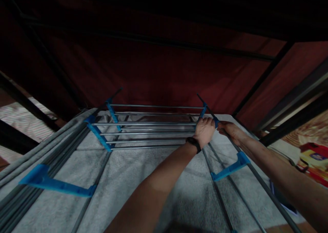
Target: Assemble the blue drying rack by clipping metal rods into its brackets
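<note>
A metal rack (151, 133) of grey rods and blue plastic connectors lies on a grey cloth surface. My left hand (204, 131), with a black band on the wrist, is closed around a blue connector at the rack's far right corner. My right hand (229, 129) is wrapped round the dark side pole just beside it. A loose blue bracket (229, 168) sits on that same pole nearer to me.
A bundle of grey rods with a blue bracket (55, 184) lies at the left. Dark red fabric walls (159, 68) and black frame poles enclose the space. Colourful boxes (314, 157) lie at the right edge.
</note>
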The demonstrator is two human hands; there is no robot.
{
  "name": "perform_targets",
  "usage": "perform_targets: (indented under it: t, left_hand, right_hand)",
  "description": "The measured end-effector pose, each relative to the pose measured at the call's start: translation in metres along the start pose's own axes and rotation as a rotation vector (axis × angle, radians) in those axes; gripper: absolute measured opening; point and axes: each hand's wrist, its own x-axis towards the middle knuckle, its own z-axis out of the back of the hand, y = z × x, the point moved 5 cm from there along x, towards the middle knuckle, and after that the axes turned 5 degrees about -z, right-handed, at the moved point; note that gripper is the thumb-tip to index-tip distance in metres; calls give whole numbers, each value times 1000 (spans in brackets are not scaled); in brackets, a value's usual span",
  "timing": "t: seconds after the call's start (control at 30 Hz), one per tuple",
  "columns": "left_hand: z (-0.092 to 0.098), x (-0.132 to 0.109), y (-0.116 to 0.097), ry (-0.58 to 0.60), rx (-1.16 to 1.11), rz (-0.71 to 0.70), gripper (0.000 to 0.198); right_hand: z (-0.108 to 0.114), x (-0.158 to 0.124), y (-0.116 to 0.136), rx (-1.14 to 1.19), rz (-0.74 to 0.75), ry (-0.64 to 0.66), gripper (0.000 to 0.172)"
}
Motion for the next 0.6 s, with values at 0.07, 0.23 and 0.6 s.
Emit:
perform_targets:
  t: [0.07, 0.23, 0.6]
  left_hand:
    - [5, -26, -9, -68, -3, -85, 37]
    - [-10, -118, -8, 20, -166, -130, 33]
    - [55, -177, 71, -337, -547, 253, 27]
  right_hand:
    - [1, -2, 2, -14, 28, 15, 34]
    - [11, -7, 34, -113, 194, -232, 53]
    - [-101, -89, 118, -646, 572, -94, 43]
